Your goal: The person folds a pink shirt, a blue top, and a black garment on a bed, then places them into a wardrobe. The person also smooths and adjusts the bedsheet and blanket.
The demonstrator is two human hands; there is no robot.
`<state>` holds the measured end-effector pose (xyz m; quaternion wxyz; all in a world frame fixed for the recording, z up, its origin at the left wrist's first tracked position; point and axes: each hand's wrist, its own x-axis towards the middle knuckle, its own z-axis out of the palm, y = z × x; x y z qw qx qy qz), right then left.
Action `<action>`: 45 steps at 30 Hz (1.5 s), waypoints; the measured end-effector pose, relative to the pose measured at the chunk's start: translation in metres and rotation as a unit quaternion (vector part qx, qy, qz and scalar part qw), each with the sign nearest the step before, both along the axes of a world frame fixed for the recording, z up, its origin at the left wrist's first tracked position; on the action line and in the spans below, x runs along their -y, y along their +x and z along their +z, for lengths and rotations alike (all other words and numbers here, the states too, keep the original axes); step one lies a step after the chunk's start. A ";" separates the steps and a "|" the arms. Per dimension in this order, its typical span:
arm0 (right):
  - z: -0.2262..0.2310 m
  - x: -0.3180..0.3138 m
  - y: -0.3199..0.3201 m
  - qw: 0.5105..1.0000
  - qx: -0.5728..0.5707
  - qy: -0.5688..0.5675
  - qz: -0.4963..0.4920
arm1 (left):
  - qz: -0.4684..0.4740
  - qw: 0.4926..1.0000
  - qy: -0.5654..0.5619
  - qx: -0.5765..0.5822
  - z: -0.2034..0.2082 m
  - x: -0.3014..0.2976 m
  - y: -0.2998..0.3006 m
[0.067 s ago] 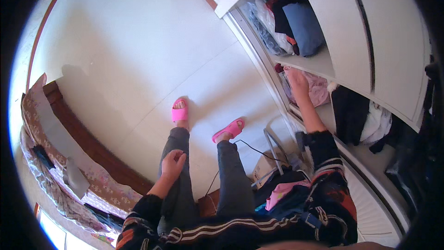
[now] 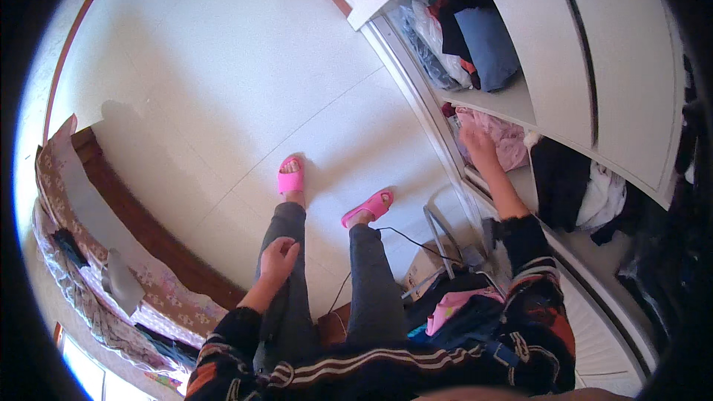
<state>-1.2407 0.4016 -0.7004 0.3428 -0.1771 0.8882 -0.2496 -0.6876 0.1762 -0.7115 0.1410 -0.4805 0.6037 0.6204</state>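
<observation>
My right hand [image 2: 479, 144] is stretched into the lower shelf of a cupboard at the right. Its fingers look loosely bent and apart, just in front of a crumpled pink cloth garment [image 2: 508, 141]; no cloth is seen gripped in them. My left hand [image 2: 279, 258] hangs over my left thigh, fingers curled in and nothing visible inside. On the shelf above lie a folded grey-blue garment [image 2: 486, 48] and clothes in clear plastic bags [image 2: 438, 52]. Right of the pink garment, black clothes [image 2: 557, 182] and a white garment [image 2: 603, 197] fill another compartment.
White cupboard doors [image 2: 538, 37] bound the shelves at the upper right. By my right leg stand a grey metal frame [image 2: 438, 234], a dark cable [image 2: 416, 241] and a pile with a pink cloth [image 2: 457, 310]. A bed with flowered covers [image 2: 167, 289] lies at the left.
My right hand has drawn back slightly toward me, uncovering more of the pink garment beyond its fingertips. My left hand has barely moved.
</observation>
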 end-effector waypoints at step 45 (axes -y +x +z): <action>0.269 0.099 0.192 0.941 0.173 0.024 0.290 | 0.438 0.787 -0.272 0.339 0.242 0.064 0.361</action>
